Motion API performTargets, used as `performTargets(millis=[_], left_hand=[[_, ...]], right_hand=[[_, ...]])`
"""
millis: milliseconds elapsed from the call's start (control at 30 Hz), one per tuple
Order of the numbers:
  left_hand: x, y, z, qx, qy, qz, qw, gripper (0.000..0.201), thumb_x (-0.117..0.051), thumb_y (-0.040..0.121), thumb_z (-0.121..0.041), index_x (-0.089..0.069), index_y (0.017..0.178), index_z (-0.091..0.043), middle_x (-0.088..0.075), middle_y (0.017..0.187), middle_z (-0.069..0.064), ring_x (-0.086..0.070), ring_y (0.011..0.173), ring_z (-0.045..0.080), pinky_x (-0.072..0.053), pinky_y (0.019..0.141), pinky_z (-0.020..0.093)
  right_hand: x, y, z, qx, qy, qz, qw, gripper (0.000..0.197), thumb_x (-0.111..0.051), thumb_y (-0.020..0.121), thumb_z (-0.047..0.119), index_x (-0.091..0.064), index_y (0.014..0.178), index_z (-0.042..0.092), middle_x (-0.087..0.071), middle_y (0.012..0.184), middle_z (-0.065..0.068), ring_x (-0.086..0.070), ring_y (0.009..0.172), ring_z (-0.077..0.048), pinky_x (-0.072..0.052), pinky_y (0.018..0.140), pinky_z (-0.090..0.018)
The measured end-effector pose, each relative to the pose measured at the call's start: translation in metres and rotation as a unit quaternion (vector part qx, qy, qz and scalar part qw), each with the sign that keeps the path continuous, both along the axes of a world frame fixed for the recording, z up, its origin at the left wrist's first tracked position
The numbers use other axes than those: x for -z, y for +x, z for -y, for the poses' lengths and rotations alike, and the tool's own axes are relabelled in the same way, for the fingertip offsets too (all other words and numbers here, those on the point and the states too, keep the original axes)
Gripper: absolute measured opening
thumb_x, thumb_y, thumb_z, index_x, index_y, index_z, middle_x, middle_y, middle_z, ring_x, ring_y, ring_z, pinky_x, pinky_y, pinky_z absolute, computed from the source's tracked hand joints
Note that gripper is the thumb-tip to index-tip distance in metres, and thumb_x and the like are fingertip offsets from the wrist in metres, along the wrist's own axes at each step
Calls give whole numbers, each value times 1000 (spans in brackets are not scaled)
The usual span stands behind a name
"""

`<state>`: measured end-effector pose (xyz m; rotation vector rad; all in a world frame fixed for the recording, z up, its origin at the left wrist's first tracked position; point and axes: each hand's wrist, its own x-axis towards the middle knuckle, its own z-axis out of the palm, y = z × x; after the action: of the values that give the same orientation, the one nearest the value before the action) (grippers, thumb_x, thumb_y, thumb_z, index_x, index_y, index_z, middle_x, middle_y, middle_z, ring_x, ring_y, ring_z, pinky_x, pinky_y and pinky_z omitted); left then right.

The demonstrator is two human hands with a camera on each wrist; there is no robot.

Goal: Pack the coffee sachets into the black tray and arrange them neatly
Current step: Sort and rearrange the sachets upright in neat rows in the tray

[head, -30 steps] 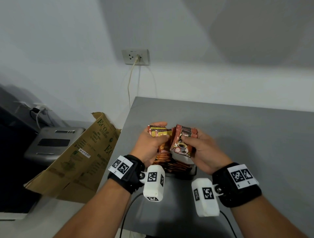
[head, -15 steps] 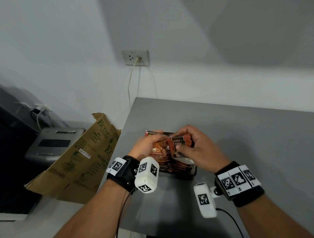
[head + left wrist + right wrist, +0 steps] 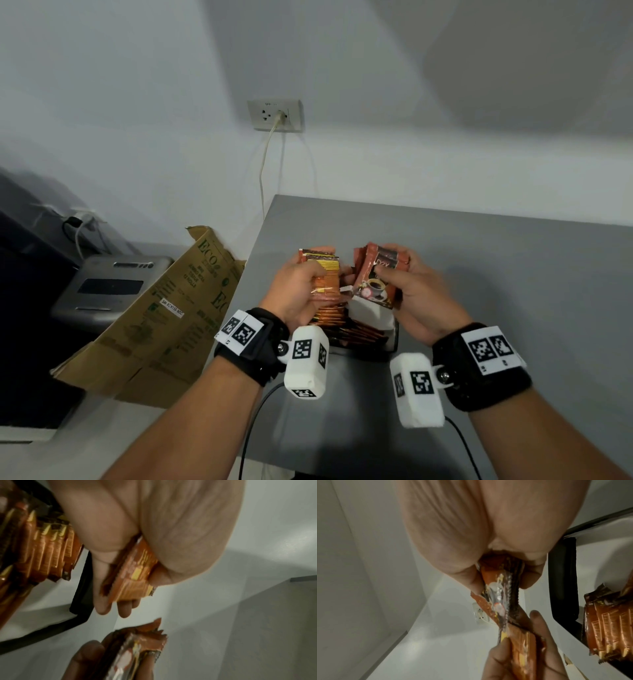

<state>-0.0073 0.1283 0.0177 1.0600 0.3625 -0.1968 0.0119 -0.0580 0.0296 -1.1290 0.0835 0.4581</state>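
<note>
Left hand (image 3: 297, 287) grips a small bunch of orange sachets (image 3: 325, 279), fingers curled round them, held above the black tray (image 3: 394, 337). Right hand (image 3: 416, 294) grips a bunch of brown sachets (image 3: 375, 277), thumb on top, just beside the left bunch. Tray sits on the grey table (image 3: 496, 274) under both hands, with a row of orange sachets (image 3: 48, 553) packed upright inside. Cardboard box (image 3: 164, 318) left of the table.
</note>
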Motion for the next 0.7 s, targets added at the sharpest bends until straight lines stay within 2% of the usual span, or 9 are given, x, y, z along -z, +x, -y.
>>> performTargets(millis=[133,200,333,400,467,533,600,667,700], left_hand=[[4,-2,3,19,73,30,997,33,-60,91,10,-58,121,-2,-70,107,24,-71,92,38,-61,75,49],[6,-3,7,19,89,41,995,34,-65,85,12,-59,117,0,-68,108,27,-69,93,39,-60,78,47],[9,-3,13,17,92,59,994,35,-59,85,18,-61,111,-6,-70,96,17,-70,81,29,-59,65,38],[8,-4,13,14,67,48,997,35,-61,90,9,-60,118,-12,-70,96,14,-69,75,25,-55,57,33],[7,-4,10,15,22,14,1000,32,-63,94,-11,-59,126,-17,-71,100,12,-66,75,23,-49,57,31],[8,-3,5,13,-18,-34,999,42,-69,88,-30,-60,126,-15,-66,103,14,-63,77,23,-48,58,32],[6,-2,3,24,-50,-74,996,37,-72,84,-34,-63,110,-9,-64,95,16,-61,73,23,-50,57,31],[8,0,3,24,-46,-79,996,14,-67,88,-19,-61,94,-9,-65,79,14,-64,64,23,-51,51,28],[9,1,3,10,-29,-70,997,13,-67,87,-8,-57,94,-10,-64,74,12,-65,59,23,-51,48,27]], right_hand=[[-3,1,3,-25,-13,-25,999,33,-55,93,-4,-55,127,-3,-66,118,-28,-65,102,-39,-49,96,-53],[-2,-1,-1,-28,-26,-31,999,30,-56,93,-5,-57,122,-3,-68,110,-25,-66,95,-37,-53,89,-48],[-2,-3,-8,-25,-39,-19,999,25,-59,92,-5,-58,115,2,-71,101,-19,-70,85,-29,-57,76,-40],[-3,-4,-9,-10,-35,-8,999,25,-60,91,-5,-58,114,4,-70,104,-20,-68,89,-31,-56,79,-42],[-7,-3,-8,16,-69,48,996,23,-61,91,-4,-59,107,12,-71,102,-14,-68,90,-28,-55,83,-43],[-13,-4,-2,16,-210,167,963,25,-64,92,4,-57,101,25,-72,94,-2,-70,83,-12,-55,77,-29],[-18,-11,1,-42,-319,274,906,25,-66,93,10,-53,101,30,-69,90,6,-68,75,-2,-53,68,-17],[-17,-19,1,-116,-359,325,867,26,-66,93,11,-53,103,31,-67,94,7,-67,78,-3,-52,69,-16],[-16,-22,1,-142,-369,333,856,27,-66,93,11,-54,105,32,-66,100,7,-66,81,-1,-50,69,-13]])
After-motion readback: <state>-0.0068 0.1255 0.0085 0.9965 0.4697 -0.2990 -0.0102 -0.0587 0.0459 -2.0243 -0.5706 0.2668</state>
